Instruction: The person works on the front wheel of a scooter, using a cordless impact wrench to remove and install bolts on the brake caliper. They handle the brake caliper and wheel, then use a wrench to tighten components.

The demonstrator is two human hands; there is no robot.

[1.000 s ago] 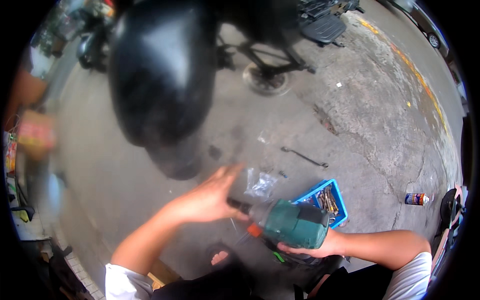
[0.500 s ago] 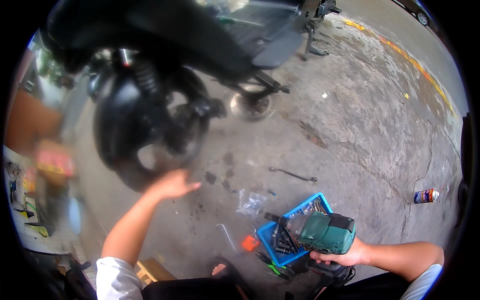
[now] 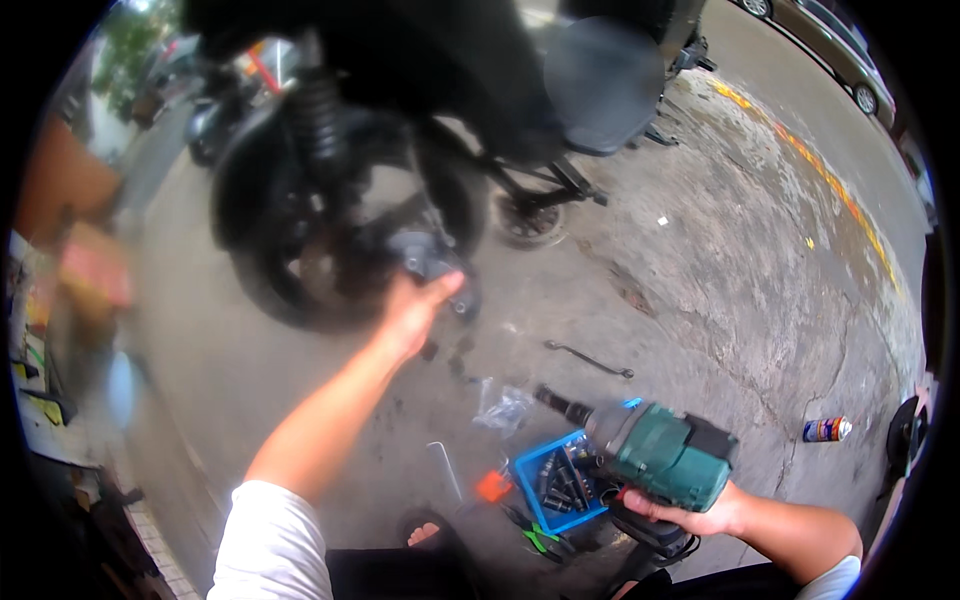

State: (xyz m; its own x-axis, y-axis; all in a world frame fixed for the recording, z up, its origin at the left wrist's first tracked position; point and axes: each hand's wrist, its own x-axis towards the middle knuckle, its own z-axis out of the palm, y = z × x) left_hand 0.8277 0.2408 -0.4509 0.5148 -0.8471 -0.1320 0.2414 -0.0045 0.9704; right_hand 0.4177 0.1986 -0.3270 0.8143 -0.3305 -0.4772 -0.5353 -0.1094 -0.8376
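Green cordless impact wrench [image 3: 655, 452], lower right, gripped by right hand [image 3: 690, 510] | left hand [image 3: 418, 305] open, touching dark metal part at black motorcycle rear wheel [image 3: 300, 250], centre-left | step: likely steadying part; next needs wrench raised to fastener | blue plastic tool tray [image 3: 560, 485] below

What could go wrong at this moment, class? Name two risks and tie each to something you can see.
1. The right hand alone carries the green impact wrench above the blue tool tray; it might slip and fall.
2. The left hand reaches a dark part by the motorcycle's rear wheel; fingers could get pinched there, and the loose wrench on the ground may trip someone.
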